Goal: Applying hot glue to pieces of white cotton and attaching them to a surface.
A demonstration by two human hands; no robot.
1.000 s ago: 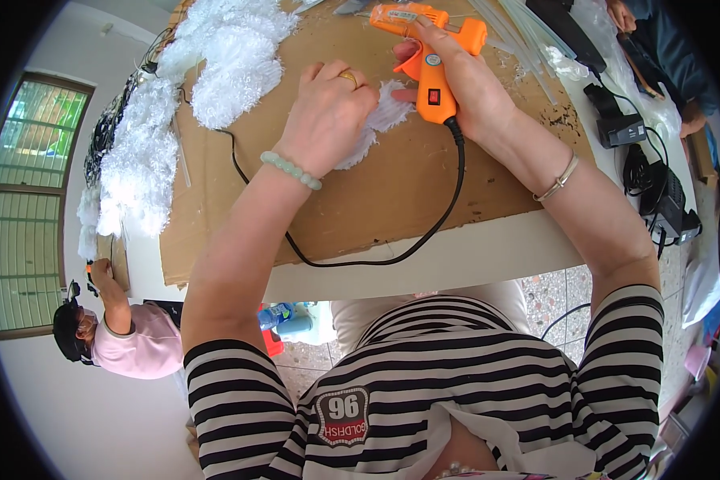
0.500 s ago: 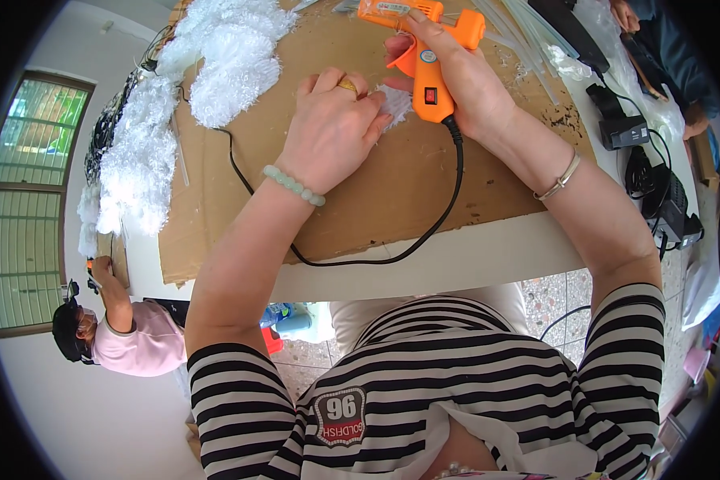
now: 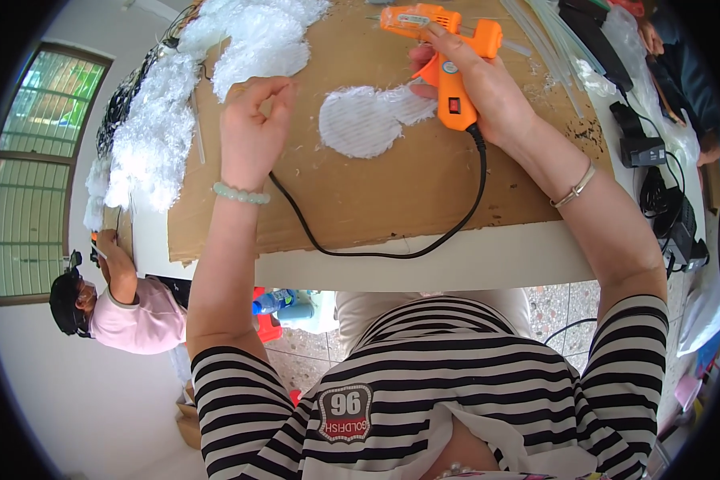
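Observation:
My right hand [image 3: 488, 92] is wrapped around an orange hot glue gun [image 3: 454, 100], its nozzle pointing left and a black cord trailing from the handle. Below and left of it, a flat white fuzzy piece [image 3: 358, 124] with a rounded end lies on the cardboard; its narrower right end reaches toward the gun. My left hand [image 3: 256, 120] is raised left of this piece, with curled fingers pinched together near the white fluffy strands [image 3: 264, 60]. Whatever those fingers may hold is too small to make out.
Brown cardboard [image 3: 376, 200] covers much of the white table. More white fluffy strands [image 3: 148, 140] are heaped at left. Clear glue sticks [image 3: 540, 44] lie at the far right, near black power adapters [image 3: 644, 150]. A person in pink [image 3: 140, 316] works at left; another person's hand [image 3: 650, 36] shows at upper right.
My left hand has come off the white fuzzy piece and moved left toward the fluffy strands, uncovering the piece. My right hand keeps hold of the glue gun. The whole view has shifted slightly.

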